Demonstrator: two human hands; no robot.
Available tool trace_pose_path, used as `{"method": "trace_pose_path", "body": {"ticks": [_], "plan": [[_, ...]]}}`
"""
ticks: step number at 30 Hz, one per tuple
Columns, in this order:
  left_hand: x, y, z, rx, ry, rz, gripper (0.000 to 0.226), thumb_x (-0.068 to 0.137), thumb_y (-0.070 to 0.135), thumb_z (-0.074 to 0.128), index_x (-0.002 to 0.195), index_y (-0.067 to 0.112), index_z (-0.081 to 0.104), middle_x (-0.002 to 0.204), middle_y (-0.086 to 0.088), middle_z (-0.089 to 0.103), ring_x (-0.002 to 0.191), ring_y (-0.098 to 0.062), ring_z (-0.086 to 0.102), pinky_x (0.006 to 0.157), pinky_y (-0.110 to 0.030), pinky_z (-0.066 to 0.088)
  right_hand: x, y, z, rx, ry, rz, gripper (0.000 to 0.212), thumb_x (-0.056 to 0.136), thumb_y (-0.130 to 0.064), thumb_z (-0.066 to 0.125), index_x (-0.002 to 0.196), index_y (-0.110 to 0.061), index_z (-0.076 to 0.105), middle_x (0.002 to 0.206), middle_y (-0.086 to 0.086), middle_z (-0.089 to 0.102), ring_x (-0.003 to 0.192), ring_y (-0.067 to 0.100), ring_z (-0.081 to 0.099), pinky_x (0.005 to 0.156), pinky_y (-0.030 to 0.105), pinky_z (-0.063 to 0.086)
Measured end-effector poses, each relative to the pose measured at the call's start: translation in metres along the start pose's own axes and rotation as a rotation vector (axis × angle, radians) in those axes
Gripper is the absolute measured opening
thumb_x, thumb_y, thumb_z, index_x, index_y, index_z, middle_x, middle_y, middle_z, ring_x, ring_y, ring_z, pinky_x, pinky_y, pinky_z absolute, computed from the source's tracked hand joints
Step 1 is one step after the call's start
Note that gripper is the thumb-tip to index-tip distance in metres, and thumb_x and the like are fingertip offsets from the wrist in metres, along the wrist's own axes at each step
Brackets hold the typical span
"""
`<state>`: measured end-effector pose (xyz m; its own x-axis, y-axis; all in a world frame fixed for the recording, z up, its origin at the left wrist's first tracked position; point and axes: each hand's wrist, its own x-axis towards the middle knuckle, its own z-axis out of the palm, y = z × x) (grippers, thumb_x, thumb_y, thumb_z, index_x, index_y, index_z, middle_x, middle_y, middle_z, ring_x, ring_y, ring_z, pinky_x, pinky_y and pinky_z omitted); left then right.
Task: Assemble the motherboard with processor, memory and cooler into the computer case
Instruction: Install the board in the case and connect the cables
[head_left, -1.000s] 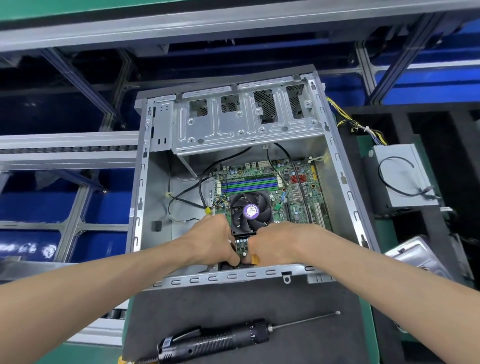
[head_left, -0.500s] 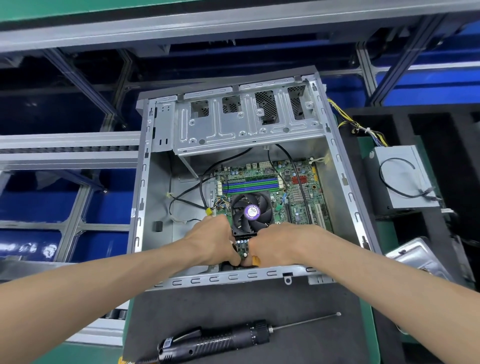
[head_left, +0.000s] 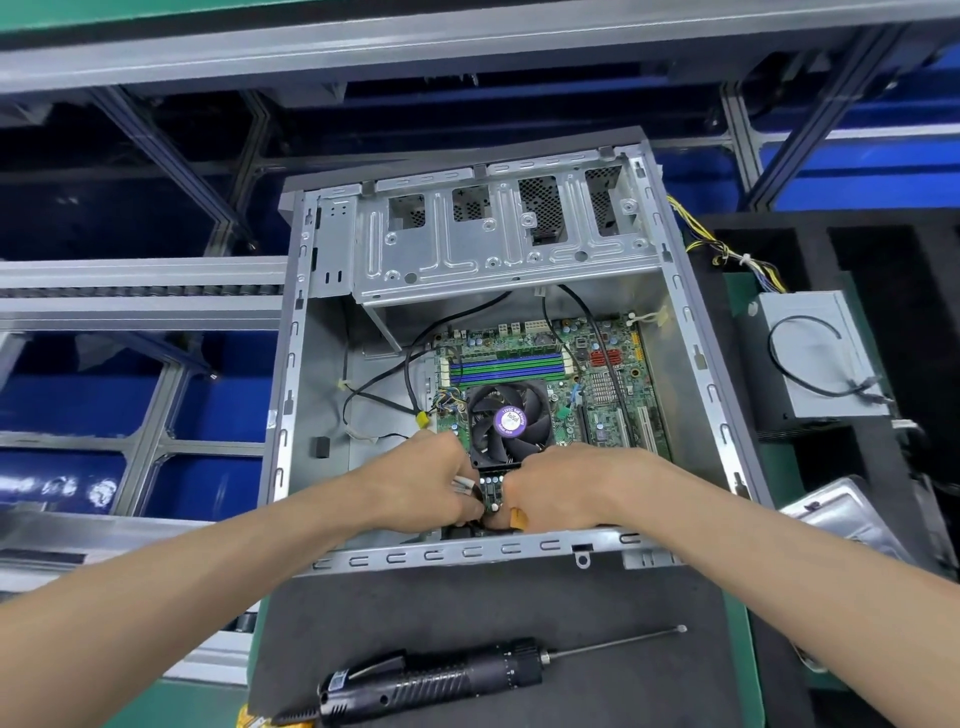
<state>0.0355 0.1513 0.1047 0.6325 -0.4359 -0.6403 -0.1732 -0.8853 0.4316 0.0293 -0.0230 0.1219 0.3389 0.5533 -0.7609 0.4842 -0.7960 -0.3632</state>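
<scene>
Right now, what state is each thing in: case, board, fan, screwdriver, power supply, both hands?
computer case: lying flat, side open.
motherboard: inside the case, memory slots filled.
cooler fan: mounted on the board, blades look still.
electric screwdriver: lying unused on the black mat.
power supply: outside the case, on the right.
left hand: closed on a small cable connector at the board's near edge.
right hand: fingers curled at the same spot; grip hidden.

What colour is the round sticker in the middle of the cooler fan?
Purple, with white print; sticker seen in the head view.
</scene>
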Motion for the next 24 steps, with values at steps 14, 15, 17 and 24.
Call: {"method": "trace_pose_path", "body": {"ticks": [14, 15, 17, 24], "plan": [[0.0004, -0.0029, 0.0046, 0.082, 0.064, 0.059, 0.022, 0.081, 0.035, 0.072, 0.084, 0.013, 0.075, 0.064, -0.011, 0.062, 0.059, -0.011, 0.045, 0.063, -0.031, 0.049, 0.0018, -0.0007, 0.0012, 0.01, -0.013, -0.029, 0.031, 0.102, -0.023, 0.041, 0.121, -0.014, 0.064, 0.074, 0.006, 0.051, 0.062, 0.024, 0.046, 0.06, 0.033, 0.036], [0.0009, -0.0035, 0.0053, 0.084, 0.071, 0.053, 0.023, 0.078, 0.036, 0.074, 0.083, 0.013, 0.075, 0.064, -0.011, 0.061, 0.059, -0.009, 0.043, 0.065, -0.031, 0.051, 0.0022, -0.0007, 0.0018, 0.015, -0.008, -0.025, 0.031, 0.102, -0.023, 0.042, 0.12, -0.016, 0.065, 0.075, 0.005, 0.052, 0.062, 0.023, 0.046, 0.062, 0.033, 0.037], [0.0027, -0.0037, 0.0061, 0.095, 0.083, 0.055, 0.026, 0.076, 0.037, 0.075, 0.08, 0.012, 0.075, 0.063, -0.014, 0.06, 0.057, -0.01, 0.04, 0.069, -0.035, 0.052, 0.0029, -0.0007, 0.0024, 0.024, 0.002, -0.02, 0.025, 0.1, -0.022, 0.043, 0.111, -0.015, 0.065, 0.073, 0.005, 0.051, 0.062, 0.022, 0.047, 0.064, 0.033, 0.038], [0.0031, -0.0016, 0.008, 0.057, 0.052, 0.049, 0.029, 0.078, 0.031, 0.076, 0.068, 0.005, 0.069, 0.052, -0.011, 0.038, 0.052, -0.016, 0.029, 0.051, -0.034, 0.04, -0.0011, -0.0015, 0.0011, 0.071, 0.038, -0.009, 0.025, 0.099, -0.025, 0.047, 0.104, -0.009, 0.065, 0.069, 0.005, 0.049, 0.06, 0.024, 0.045, 0.054, 0.032, 0.035]]}}
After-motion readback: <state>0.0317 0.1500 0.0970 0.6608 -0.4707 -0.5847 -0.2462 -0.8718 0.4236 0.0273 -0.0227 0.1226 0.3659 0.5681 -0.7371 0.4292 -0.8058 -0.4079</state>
